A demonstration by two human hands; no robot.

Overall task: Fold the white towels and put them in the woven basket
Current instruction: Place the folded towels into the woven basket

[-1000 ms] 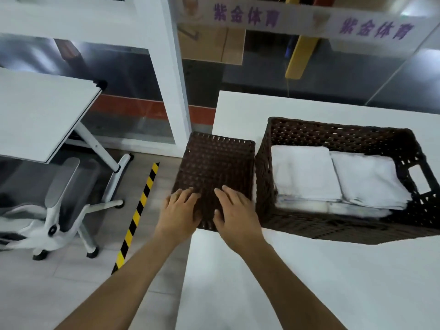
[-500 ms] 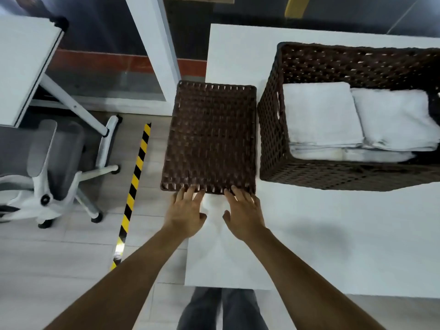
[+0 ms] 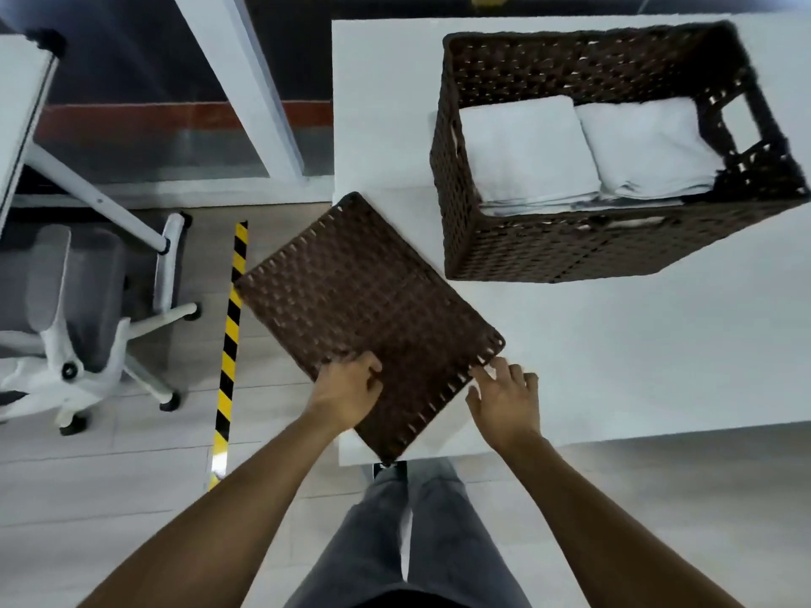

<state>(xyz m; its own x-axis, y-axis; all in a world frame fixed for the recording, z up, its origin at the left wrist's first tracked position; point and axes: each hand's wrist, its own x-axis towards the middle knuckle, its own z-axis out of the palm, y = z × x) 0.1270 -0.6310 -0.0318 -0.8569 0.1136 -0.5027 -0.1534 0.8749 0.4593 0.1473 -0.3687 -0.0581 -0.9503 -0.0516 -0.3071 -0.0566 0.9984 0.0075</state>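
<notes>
I have the woven lid (image 3: 368,318) skewed across the near left corner of the white table (image 3: 614,353), part of it overhanging the floor. My left hand (image 3: 346,394) grips its near edge, fingers curled onto the weave; my right hand (image 3: 504,399) sits just beside the lid's right corner with fingers spread and relaxed, fingertips at or barely touching the edge (I cannot tell which), holding nothing.

The white towels (image 3: 583,155) are already folded and lie in two stacks side by side inside the woven basket (image 3: 548,252), which stands at the far right of the table, well apart from my hands. No loose towel shows on the table.

So I judge the folding and loading done, and the step in hand to be closing up: getting the lid onto the basket. The next move calls for my right hand to take hold of the lid's right edge so both hands share it, then lifting it level, turning it square to the basket's rim and lowering it over the towels. The overhang is the risk; a one-handed pull could tip the lid off the table.
</notes>
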